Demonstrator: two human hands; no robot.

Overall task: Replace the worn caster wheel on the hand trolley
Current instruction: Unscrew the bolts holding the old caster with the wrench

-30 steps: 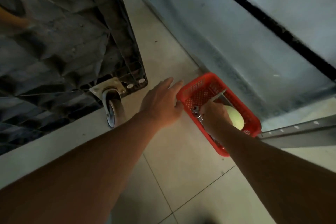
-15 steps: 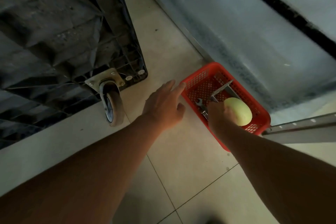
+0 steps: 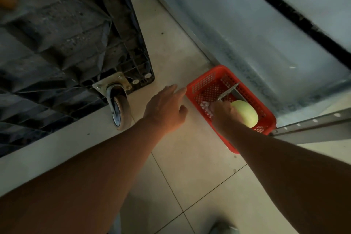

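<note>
Caster wheel (image 3: 119, 110) bolted by its plate (image 3: 111, 83) to the corner of the trolley deck (image 3: 72, 43), which stands tipped on edge at my left, wheel sticking out over the floor tiles (image 3: 190, 167); tread wear too dim to judge. My left hand (image 3: 164, 108) is loosely spread, holding nothing, index fingertip touching the near corner of the red basket (image 3: 207, 80). My right hand (image 3: 223, 113) reaches down into the basket beside a pale yellow-green rounded piece (image 3: 247, 113); its fingers are hidden under the knuckles, so I cannot tell what they hold, if anything. A metal tool (image 3: 228, 91) slants out past the hand, lower end covered. Basket sits against the grey wall base (image 3: 247, 47); a strip of bare tile runs between trolley and basket
</note>
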